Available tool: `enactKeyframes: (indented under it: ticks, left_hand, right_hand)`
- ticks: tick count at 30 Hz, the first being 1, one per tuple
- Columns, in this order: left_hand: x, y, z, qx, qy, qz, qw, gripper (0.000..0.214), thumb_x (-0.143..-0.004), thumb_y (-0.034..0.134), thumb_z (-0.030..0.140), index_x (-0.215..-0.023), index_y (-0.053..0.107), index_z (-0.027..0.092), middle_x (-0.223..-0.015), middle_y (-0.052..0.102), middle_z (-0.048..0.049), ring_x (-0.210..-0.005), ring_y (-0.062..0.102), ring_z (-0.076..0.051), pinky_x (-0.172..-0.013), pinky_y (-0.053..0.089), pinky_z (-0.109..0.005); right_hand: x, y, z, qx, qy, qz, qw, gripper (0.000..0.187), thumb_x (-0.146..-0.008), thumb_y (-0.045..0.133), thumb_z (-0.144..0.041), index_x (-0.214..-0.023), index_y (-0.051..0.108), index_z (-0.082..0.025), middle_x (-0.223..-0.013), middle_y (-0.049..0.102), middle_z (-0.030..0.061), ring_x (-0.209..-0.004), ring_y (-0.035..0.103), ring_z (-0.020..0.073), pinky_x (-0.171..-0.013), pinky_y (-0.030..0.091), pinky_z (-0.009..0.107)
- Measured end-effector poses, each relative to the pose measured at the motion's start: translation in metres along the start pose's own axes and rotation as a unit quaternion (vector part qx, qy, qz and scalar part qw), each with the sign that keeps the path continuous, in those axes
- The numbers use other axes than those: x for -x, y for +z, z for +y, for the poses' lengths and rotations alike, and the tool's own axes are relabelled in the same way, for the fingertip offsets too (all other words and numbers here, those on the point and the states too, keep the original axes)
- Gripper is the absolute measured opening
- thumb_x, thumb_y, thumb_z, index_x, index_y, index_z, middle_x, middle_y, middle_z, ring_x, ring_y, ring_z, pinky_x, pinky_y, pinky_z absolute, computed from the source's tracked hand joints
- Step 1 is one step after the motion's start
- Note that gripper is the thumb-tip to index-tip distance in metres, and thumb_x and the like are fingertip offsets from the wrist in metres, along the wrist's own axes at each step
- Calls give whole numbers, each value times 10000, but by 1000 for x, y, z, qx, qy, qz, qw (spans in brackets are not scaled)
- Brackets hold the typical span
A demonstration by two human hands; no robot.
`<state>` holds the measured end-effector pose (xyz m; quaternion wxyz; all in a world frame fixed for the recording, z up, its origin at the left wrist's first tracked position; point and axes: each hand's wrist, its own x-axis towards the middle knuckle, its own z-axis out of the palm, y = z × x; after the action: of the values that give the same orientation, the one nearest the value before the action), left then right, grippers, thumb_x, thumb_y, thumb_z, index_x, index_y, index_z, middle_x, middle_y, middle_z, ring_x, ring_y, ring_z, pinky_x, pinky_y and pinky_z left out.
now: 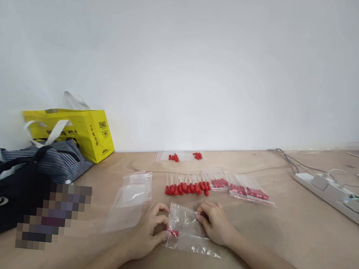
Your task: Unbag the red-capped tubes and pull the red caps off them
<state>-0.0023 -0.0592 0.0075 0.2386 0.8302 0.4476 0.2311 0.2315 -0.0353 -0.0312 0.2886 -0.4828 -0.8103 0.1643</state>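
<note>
A small clear zip bag (189, 232) lies on the wooden table between my hands, with a red piece at its left edge. My left hand (149, 229) pinches the bag's left end with curled fingers. My right hand (214, 220) grips the bag's upper right edge, fingers closed. Just beyond them lies a row of red-tipped clear sticks (187, 188), and to its right filled bags of red pieces (246, 191).
A stack of empty zip bags (132, 197) lies to the left. Two small red piles (185, 156) sit near the wall. A yellow bag (78, 131) and a striped bag (46, 160) stand far left. A power strip (335, 194) with cables lies right.
</note>
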Motion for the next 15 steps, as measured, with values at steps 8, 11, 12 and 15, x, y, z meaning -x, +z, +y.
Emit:
enactKeyframes:
  ticks: [8, 11, 12, 15]
  left_hand:
    - [8, -40, -63, 44, -118, 331, 935, 269, -712, 480, 449, -755, 493, 184, -705, 588, -13, -678, 570, -165, -617, 461, -264]
    - [-14, -34, -68, -14, -140, 359, 923, 265, -723, 451, 433, -768, 504, 178, -723, 614, -31, -677, 585, -168, -612, 461, -267]
    - [-23, -30, -66, -55, -158, 345, 924, 240, -732, 439, 408, -757, 507, 180, -716, 619, -30, -658, 585, -166, -598, 452, -266]
    - [-47, -16, -58, -132, -194, 292, 927, 160, -724, 463, 331, -684, 511, 185, -656, 619, -13, -615, 583, -165, -590, 415, -272]
  right_hand:
    - [-3, -4, 4, -8, 4, -26, 1000, 108, -756, 424, -115, -706, 487, -187, -764, 581, -7, -766, 517, 140, -715, 293, 274]
    - [-2, -3, 3, -5, -5, -28, 1000, 96, -760, 433, -129, -711, 490, -188, -770, 582, -5, -771, 516, 145, -724, 293, 278]
    - [-2, -3, 3, -5, -6, -27, 1000, 92, -759, 436, -131, -710, 490, -187, -768, 582, -4, -768, 517, 144, -724, 294, 277]
    - [-2, -3, 4, -6, -7, -26, 1000, 89, -753, 442, -130, -706, 492, -186, -761, 580, -5, -754, 520, 140, -717, 296, 270]
